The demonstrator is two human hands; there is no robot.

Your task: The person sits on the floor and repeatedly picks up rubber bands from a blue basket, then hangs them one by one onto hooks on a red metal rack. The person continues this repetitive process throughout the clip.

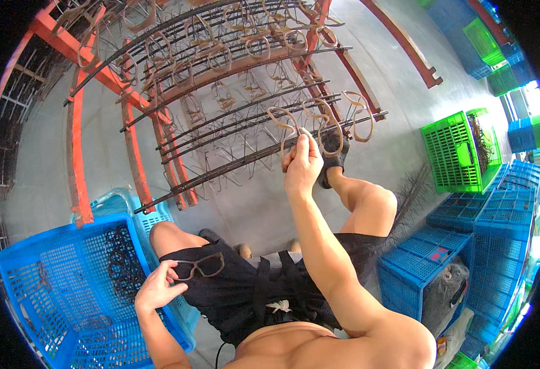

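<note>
My left hand (160,285) holds an eyeglass frame (199,268) by one side, above the dark shorts on my lap. Reaching forward, my right hand (303,162) grips another brownish eyeglass frame (283,121) at the right part of the nearest black rod (247,159) of a rack. Two more eyeglass frames hang just right of that hand, a middle one (336,133) and an outer one (366,124). Thin wire hooks (219,177) stick out along the rod. My fingers hide part of the right-hand frame, so its contact with a hook cannot be seen.
An orange metal rack (77,152) carries black rods with many hanging frames. At the left stands a blue plastic crate (71,249) with dark frames inside. To the right are a green crate (447,154), stacked blue crates (500,230) and a spiky bundle of wire (408,196) on the floor.
</note>
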